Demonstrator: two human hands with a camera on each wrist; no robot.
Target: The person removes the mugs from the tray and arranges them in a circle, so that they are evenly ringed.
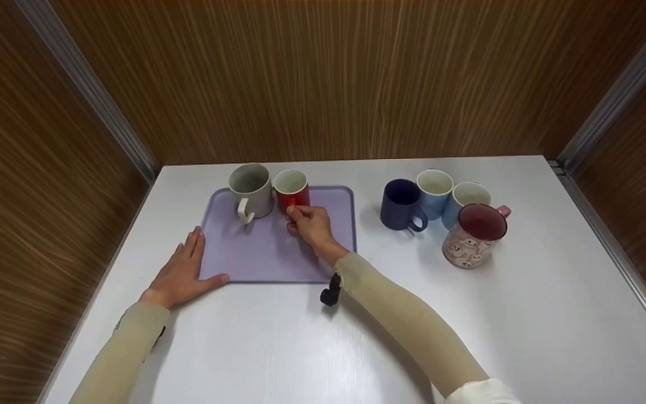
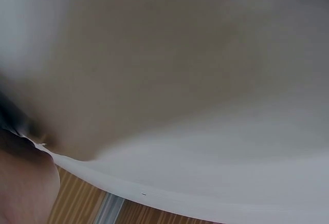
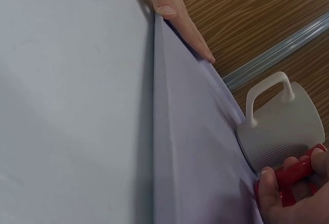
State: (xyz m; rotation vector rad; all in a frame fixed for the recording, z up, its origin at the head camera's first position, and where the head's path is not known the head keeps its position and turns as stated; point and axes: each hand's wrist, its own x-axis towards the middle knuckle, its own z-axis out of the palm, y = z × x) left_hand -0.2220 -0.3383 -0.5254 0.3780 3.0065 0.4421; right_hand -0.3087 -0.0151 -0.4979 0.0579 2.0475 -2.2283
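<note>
A red mug (image 1: pixel 299 199) with a white inside stands at the back of the lilac tray (image 1: pixel 267 258). My right hand (image 1: pixel 313 227) pinches its handle, which the right wrist view shows as a red handle (image 3: pixel 295 172) between thumb and fingers. To the left of it, close by, a light grey mug (image 1: pixel 260 201) is upright on the tray, its handle toward me. My left hand (image 1: pixel 180 278) lies with straight fingers along the tray's left edge, thumb at the near left corner. The left wrist view is mostly blurred sleeve and table.
Right of the tray, on the white table (image 1: pixel 278 342), stand a dark blue mug (image 1: pixel 393 213), two light blue mugs (image 1: pixel 434 203) and a pink patterned mug (image 1: pixel 466 249) with a dark pink inside. Wood-grain panels (image 1: pixel 328 78) enclose the table at the back and sides.
</note>
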